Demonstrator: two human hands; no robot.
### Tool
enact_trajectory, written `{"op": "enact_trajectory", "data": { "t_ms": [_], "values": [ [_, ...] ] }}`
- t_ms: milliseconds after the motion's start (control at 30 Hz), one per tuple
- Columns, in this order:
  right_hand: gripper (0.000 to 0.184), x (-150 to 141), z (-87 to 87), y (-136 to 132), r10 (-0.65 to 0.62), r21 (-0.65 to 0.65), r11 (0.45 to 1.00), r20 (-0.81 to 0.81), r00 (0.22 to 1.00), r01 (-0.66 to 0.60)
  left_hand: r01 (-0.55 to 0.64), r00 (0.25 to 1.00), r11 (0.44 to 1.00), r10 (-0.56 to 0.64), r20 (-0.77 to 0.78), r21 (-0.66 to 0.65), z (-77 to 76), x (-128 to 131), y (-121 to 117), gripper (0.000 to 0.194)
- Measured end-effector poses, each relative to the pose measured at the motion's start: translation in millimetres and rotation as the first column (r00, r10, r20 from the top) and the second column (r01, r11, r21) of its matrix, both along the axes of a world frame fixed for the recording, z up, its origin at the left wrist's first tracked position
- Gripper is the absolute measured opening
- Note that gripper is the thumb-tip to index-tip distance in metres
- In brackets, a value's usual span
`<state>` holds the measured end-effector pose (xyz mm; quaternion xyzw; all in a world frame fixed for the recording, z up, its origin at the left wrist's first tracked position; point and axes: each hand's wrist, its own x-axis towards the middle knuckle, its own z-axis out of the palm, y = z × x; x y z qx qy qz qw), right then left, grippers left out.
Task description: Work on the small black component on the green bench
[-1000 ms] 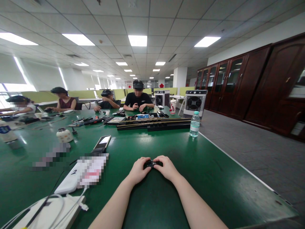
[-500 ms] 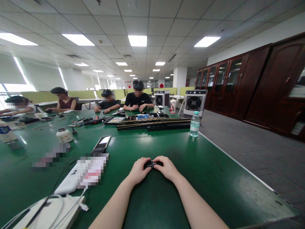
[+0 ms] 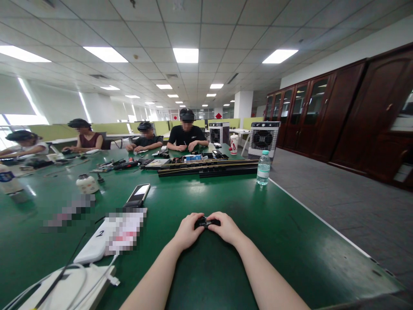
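Between my two hands is a small black object (image 3: 205, 222), with a greyish part at its middle. Its kind is too small to make out, and the fingers cover both its ends. My left hand (image 3: 188, 229) grips its left end, thumb in front and fingers behind. On the right end, my right hand (image 3: 226, 227) has closed in the same way. Both hands are low over the green table (image 3: 206, 267), close to its surface.
Left of my hands lie a white power bank (image 3: 90, 245), a phone (image 3: 138, 195) and white cables (image 3: 84, 284). A water bottle (image 3: 263, 168) stands near the right edge. Black bars (image 3: 226, 171) lie across the table. A person in black (image 3: 187, 135) sits opposite, others further left.
My hands stay in nearly the same place, both still holding the black object, which has shifted very slightly. Across the table, the seated person's hand has moved a little.
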<state>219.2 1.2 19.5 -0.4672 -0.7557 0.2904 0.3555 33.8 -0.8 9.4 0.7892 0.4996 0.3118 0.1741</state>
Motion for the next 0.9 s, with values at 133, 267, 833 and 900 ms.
{"op": "enact_trajectory", "data": {
  "t_ms": [133,267,833,900],
  "values": [
    [0.024,0.3,-1.0,-0.4,-0.002,0.017,1.0,0.0,1.0,0.002,0.002,1.0,1.0,-0.002,-0.007,0.0,-0.6,0.5,0.4,0.039],
    [0.024,-0.2,-1.8,0.2,-0.005,0.019,1.0,0.008,1.0,0.005,0.0,1.0,1.0,0.0,-0.011,-0.003,-1.9,0.2,1.2,0.04],
    [0.024,-2.0,-2.2,-0.5,-0.038,-0.003,0.999,0.014,0.999,0.038,0.022,1.0,1.0,-0.022,0.008,0.02,-1.7,-1.1,0.9,0.039],
    [0.025,-2.3,-1.9,-0.9,-0.045,-0.02,0.999,-0.001,0.999,0.045,0.024,1.0,0.999,-0.024,0.009,0.026,-2.6,-1.5,1.2,0.04]
  ]
}}
